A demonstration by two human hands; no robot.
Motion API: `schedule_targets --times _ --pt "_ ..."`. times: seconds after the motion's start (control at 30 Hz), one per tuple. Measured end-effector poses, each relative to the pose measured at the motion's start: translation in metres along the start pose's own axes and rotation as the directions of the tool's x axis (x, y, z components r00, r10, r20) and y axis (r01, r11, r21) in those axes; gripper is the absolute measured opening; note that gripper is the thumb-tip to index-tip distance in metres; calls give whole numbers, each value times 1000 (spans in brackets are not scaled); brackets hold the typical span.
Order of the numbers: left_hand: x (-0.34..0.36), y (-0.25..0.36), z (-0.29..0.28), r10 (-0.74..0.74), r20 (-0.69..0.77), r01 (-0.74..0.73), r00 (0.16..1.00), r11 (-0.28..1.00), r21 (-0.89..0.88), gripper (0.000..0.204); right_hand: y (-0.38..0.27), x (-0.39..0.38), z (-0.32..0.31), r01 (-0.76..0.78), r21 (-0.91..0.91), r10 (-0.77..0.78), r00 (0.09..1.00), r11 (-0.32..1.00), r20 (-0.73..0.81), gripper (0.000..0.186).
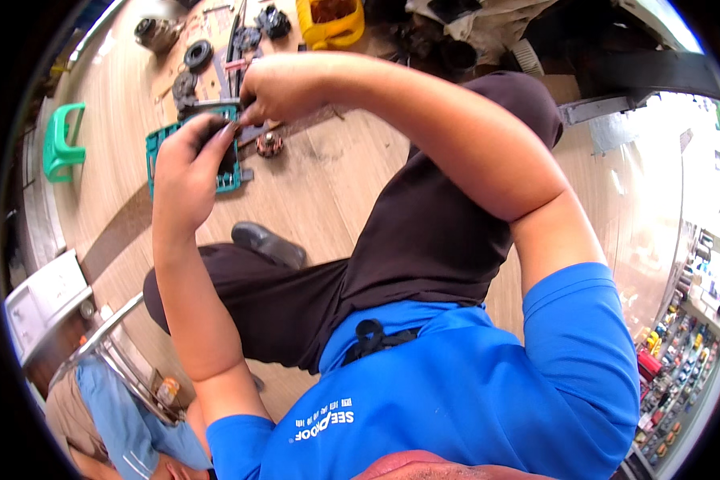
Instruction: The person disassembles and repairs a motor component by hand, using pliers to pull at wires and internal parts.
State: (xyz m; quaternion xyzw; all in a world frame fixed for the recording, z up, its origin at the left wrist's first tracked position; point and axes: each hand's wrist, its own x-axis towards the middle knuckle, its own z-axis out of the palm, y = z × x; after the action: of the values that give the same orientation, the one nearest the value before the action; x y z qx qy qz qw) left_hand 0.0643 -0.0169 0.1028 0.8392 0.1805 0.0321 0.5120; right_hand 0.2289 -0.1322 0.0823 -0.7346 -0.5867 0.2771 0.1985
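Both my hands are raised close together over a teal tool case that lies on the floor with sockets or bits in it. My left hand has thumb and forefinger pinched together, on something small and dark that I cannot make out. Just beside it, the fingers of my right hand are curled and bent down toward the left fingertips. What they grip is hidden. A short pinkish stick shows at the right knuckles; whether I hold it is unclear. Near the case sits a small round copper-coloured part.
A cardboard sheet carries a black ring and other dark machine parts. Beyond are a metal motor-like part and a yellow cut-open container. A green stool stands left. Another person sits at lower left.
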Motion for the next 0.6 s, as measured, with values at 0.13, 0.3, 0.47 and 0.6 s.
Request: schedule_targets --times 0.13,0.3,0.47,0.6 --pt "-8 6 -18 -84 -25 53 996 807 -588 15 7 -1 0 122 123 -113 991 985 -73 30" --pt "-16 0 -50 -25 61 58 998 761 -646 15 12 -13 4 206 69 -189 961 976 -203 31" --pt "-26 -6 -87 -41 -94 -20 995 820 -572 16 66 -8 10 61 40 -34 874 997 -484 36" --pt "-29 -21 -102 -51 -197 -74 979 813 -578 14 168 -3 11 -532 27 510 794 846 -330 41"
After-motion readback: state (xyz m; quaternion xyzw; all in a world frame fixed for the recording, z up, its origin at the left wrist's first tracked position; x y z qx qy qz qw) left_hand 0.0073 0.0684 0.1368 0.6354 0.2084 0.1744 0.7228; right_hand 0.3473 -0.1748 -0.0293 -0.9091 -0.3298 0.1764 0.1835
